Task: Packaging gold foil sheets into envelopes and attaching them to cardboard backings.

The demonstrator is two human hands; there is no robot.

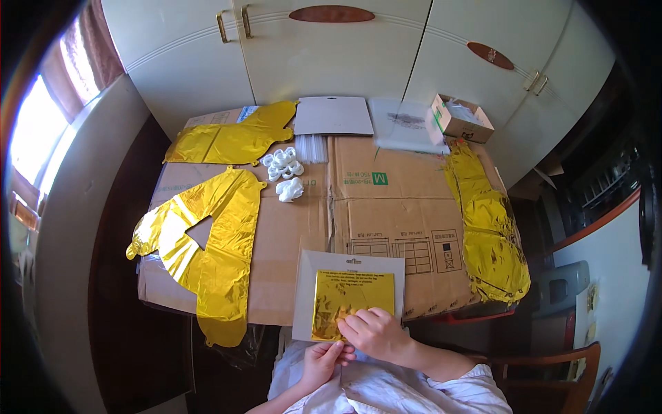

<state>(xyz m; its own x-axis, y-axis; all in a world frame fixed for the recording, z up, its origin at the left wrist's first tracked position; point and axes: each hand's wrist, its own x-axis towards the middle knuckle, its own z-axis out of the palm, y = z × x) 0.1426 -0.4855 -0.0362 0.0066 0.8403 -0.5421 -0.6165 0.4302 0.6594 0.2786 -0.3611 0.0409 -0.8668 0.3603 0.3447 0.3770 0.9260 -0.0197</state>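
Observation:
At the table's near edge lies a flat package (pixel 349 262): a pale card or clear sleeve with a hang hole and dark print. A folded gold foil balloon (pixel 355 293) shows in its lower part. My right hand (pixel 376 334) is closed, knuckles up, over the balloon's lower right, gripping the package there. Below it, my left hand (pixel 329 362) pinches at the package's bottom edge; its fingertips are close to my right hand. Whatever sits between the left fingertips is too small to make out.
Flat gold foil balloons lie about: a number-four shape (pixel 227 241) overhanging the front left, another (pixel 231 138) at the back left, and a stack (pixel 486 228) on the right. White ribbon rolls (pixel 281 164), a grey card (pixel 334 115), clear bags (pixel 407 124) and a small box (pixel 462 119) sit farther back.

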